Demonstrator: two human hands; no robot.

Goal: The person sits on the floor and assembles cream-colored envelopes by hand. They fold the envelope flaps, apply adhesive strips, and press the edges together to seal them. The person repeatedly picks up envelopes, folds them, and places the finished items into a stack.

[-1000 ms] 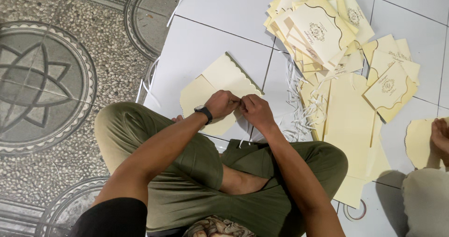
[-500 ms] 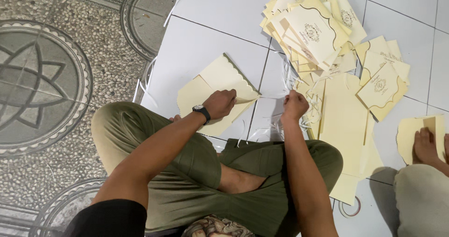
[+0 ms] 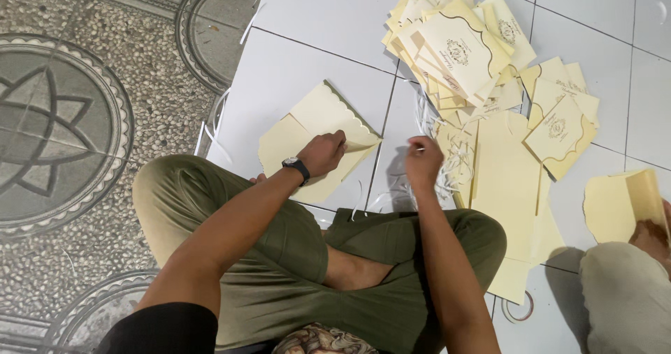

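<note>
— Cream card is lying under my left hand point(image 3: 323, 151), the folded envelope point(image 3: 316, 139) on the white tile floor point(image 3: 321, 32), just in front of my left knee. What are you seeing from your side?

— Your left hand is pressing down on the scalloped flap, fingers curled over its edge. Is it gripping?

— It is closing on the flap, thumb and fingers pinching it flat. The long axis of the envelope is running diagonally, from near my knee up toward the right. My left hand is clearly the nearer one.

— And your right hand point(image 3: 422, 160)?

— It is lifted a little to the right, apart from the envelope, fingers pinched together on a thin white paper strip point(image 3: 419, 146), I think; it is small, so I cannot be sure.

— What is lying around?

— Loose white strips point(image 3: 454, 160) are lying beside my right hand, flat cream sheets point(image 3: 510, 186) are spreading further right, and the pile of printed envelopes point(image 3: 454, 46) is sitting beyond. Another person's hand point(image 3: 653, 232) is holding a cream piece at the far right. Nothing is standing between my hands.
</note>
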